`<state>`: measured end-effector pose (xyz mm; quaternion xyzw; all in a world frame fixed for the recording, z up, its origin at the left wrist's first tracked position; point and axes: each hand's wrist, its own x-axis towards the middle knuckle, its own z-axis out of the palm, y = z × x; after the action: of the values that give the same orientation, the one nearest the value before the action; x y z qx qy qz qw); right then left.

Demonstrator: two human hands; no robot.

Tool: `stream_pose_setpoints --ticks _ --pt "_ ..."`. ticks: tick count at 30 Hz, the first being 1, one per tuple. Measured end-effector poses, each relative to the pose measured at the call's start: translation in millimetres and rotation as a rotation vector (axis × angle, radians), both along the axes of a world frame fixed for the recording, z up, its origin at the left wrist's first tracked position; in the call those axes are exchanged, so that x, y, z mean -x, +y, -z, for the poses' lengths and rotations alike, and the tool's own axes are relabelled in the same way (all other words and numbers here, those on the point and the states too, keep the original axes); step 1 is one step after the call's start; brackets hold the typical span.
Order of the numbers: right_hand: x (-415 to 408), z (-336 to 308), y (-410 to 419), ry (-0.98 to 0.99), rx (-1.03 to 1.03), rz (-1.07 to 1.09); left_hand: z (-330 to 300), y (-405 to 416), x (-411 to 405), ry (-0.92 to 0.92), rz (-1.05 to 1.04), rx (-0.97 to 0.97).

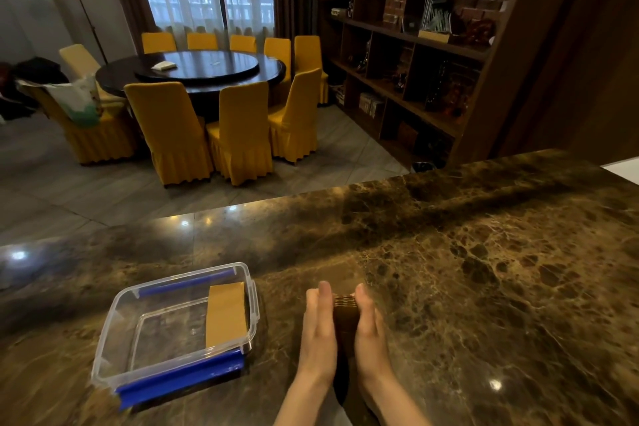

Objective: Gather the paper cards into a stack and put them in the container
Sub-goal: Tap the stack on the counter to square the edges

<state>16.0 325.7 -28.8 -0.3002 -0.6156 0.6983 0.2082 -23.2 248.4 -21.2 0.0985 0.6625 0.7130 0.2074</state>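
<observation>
A stack of tan paper cards (pixel 343 301) stands on edge on the marble counter, pressed between my two palms. My left hand (pixel 318 328) holds its left side and my right hand (pixel 368 328) its right side, fingers straight and pointing away from me. Only the stack's far edge shows between my fingertips. To the left sits a clear plastic container (pixel 121 339) with blue clips, lid off. Inside it, one more tan card stack (pixel 226 313) leans against the right wall.
The brown marble counter (pixel 484 270) stretches wide to the right and ends at a far edge, with floor beyond. A round dining table with yellow chairs (pixel 238 128) and a dark bookshelf (pixel 415 45) stand further off.
</observation>
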Motion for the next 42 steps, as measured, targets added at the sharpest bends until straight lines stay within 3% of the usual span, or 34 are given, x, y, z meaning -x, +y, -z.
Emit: stream_pose_setpoints --ticks 4,7,15,18,24,30,33,36,39,42 --pt "0.1 5.6 -2.0 0.02 0.034 0.024 20.3 -28.4 0.1 0.082 0.203 0.116" --pt "1.5 3.9 -2.8 0.003 0.053 0.093 26.6 -31.3 -4.6 0.35 0.273 0.396" --pt "1.7 18.1 7.8 -0.059 0.177 0.16 13.1 -22.7 -6.5 0.575 0.297 0.635" --pt "-5.0 10.6 16.0 -0.05 0.071 0.151 5.1 -21.3 -4.7 0.703 0.345 0.723" --pt "-7.7 -6.3 24.1 0.106 -0.354 0.026 -17.9 -22.8 6.7 0.964 0.422 1.161" --pt "2.6 35.6 20.6 -0.045 -0.429 -0.002 -13.2 -18.6 5.4 0.945 0.481 1.342" --pt "1.7 47.1 19.7 -0.118 -0.438 0.002 -3.7 -21.0 4.5 0.928 0.467 1.296" --pt "2.3 48.9 20.3 -0.141 -0.441 -0.018 2.9 -31.1 3.9 0.885 0.372 1.095" --pt "2.7 50.6 21.1 -0.154 -0.438 -0.039 17.3 -41.2 0.2 0.63 0.11 0.685" --pt "2.6 50.8 19.3 -0.119 -0.409 -0.041 29.4 -33.6 -1.8 0.221 -0.143 0.28"
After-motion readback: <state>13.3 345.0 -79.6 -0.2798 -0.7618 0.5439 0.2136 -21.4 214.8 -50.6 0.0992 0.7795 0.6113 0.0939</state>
